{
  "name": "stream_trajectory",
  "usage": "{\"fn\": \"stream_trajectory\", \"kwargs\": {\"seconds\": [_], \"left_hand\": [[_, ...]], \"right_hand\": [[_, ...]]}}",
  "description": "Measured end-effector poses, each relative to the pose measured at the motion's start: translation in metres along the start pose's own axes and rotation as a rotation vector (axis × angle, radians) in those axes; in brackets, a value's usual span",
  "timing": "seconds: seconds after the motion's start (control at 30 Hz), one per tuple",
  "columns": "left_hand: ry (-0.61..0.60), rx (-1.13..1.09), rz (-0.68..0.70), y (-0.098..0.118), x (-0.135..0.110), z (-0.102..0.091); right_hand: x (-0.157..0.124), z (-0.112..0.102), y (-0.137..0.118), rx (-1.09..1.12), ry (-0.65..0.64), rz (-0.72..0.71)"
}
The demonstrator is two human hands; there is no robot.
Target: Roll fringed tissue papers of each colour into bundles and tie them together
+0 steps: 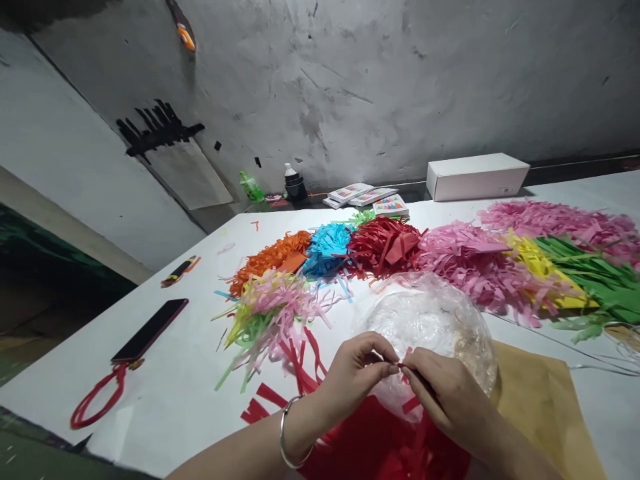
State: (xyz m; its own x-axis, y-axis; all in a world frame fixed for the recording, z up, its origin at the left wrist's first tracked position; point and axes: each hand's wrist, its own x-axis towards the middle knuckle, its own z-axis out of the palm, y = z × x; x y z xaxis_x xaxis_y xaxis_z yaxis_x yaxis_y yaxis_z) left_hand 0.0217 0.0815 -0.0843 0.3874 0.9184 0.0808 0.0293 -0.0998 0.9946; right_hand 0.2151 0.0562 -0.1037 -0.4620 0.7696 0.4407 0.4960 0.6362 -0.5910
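We are seeing a matt, papery red sheet (365,437) and a glossy, crinkled clear plastic bag (420,313). We are noticing a polished metal bangle (283,433), smooth brown paper (545,407), a smooth, glassy-looking phone (150,330), a smooth bench (200,393), a matt, card-like box (475,178) and a rough, scuffed wall (360,87).

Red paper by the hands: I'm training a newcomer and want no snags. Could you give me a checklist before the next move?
1. Both hands engaged: ok; the left hand and right hand meet fingertip to fingertip at a red strip.
2. Strip firmly pinched: cannot tell; fingers cover most of it.
3. Wrists bare: not ok; a bangle circles the left wrist.
4. Plastic kept away from the hands: not ok; clear plastic lies right behind them.
5. Phone apart from the red paper: ok; it lies well to the left.
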Motion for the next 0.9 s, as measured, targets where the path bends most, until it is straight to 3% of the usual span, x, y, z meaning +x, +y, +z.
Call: {"fn": "stream_trajectory", "kwargs": {"seconds": [0.3,0.5,0.77,0.9], "left_hand": [[0.002,-0.035,-0.087,-0.007,-0.001,0.001],[-0.025,-0.058,-0.132,-0.002,0.000,-0.001],[-0.037,0.225,0.037,0.000,0.001,-0.004],[-0.025,0.270,0.060,0.000,0.000,-0.005]], "right_hand": [[-0.001,0.005,0.000,-0.075,0.008,-0.058],[-0.001,-0.001,-0.002,0.152,-0.041,0.112],[0.003,-0.003,-0.002,0.087,-0.065,0.050],[0.002,-0.001,-0.002,0.125,-0.091,0.103]]}}
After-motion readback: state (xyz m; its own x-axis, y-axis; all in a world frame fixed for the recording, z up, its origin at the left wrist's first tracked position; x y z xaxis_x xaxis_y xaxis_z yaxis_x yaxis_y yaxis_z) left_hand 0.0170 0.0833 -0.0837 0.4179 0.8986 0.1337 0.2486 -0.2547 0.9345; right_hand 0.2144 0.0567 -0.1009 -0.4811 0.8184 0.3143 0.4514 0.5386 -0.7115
